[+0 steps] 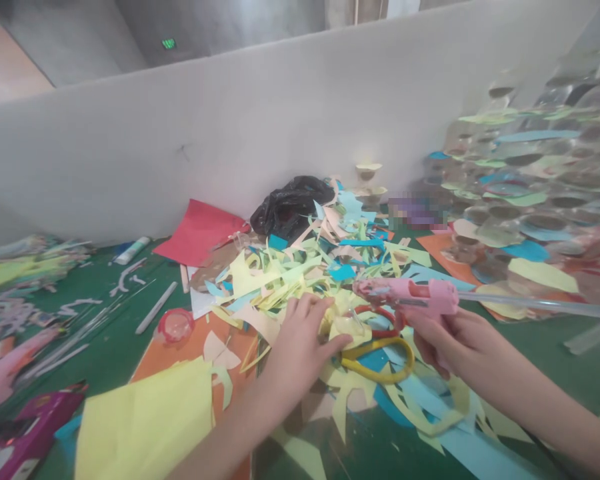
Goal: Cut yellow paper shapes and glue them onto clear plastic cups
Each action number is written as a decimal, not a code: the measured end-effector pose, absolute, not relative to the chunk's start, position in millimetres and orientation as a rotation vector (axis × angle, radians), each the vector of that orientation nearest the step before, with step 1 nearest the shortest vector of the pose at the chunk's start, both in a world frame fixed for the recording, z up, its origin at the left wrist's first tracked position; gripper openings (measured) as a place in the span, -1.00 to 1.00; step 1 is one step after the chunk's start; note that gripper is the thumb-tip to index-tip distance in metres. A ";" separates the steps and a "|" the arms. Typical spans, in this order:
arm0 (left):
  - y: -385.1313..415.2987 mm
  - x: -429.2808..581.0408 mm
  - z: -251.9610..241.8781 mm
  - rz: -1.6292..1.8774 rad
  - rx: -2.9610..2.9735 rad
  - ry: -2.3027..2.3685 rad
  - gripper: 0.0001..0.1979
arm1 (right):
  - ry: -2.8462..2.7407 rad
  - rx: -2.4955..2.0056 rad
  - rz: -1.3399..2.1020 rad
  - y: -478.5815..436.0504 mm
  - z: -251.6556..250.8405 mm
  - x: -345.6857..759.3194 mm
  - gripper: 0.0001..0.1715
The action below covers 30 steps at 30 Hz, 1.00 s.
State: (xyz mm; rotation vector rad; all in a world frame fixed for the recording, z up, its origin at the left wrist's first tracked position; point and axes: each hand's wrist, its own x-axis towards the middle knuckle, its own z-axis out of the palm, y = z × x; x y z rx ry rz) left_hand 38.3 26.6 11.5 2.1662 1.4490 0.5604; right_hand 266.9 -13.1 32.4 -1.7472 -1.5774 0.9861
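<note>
My right hand [447, 340] is wrapped around the handle of a pink hot glue gun [435, 293]. A long clear glue stick [535, 302] sticks out of its back, and the nozzle points left above my left hand's work. My left hand [303, 333] has its thumb and fingers closed about a small clear plastic cup [351, 321] with pale yellow paper around it; its exact shape is blurred. Just right of the cup lie scissors with a yellow loop handle [377, 360] and a red one, their blades hidden. Paper scraps [280, 273] surround both hands.
A stack of clear cups with coloured paper discs [525, 193] stands at right. A black plastic bag [293, 207] and red paper [200, 230] lie by the white partition [230, 133]. Yellow sheets [145, 420], a tape roll [176, 326] and another pink glue gun [20, 360] are at left.
</note>
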 end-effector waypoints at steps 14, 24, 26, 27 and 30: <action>33.9 29.5 10.4 0.883 1.910 1.403 -0.63 | -1.488 -1.613 1.154 -18.8 35.5 266.2 -0.22; 31.0 29.7 4.9 0.899 1.898 1.385 -0.62 | -1.494 -1.530 1.193 -20.7 28.7 264.8 -0.24; 31.3 29.3 3.8 0.909 1.918 1.372 -0.63 | -1.499 -1.542 1.201 -20.5 27.6 264.9 -0.24; 31.5 29.2 3.3 0.912 1.921 1.370 -0.63 | -1.503 -1.548 1.210 -20.2 27.2 265.1 -0.23; 32.1 28.9 2.5 0.912 1.919 1.377 -0.63 | -1.518 -1.557 1.234 -19.2 26.8 265.8 -0.22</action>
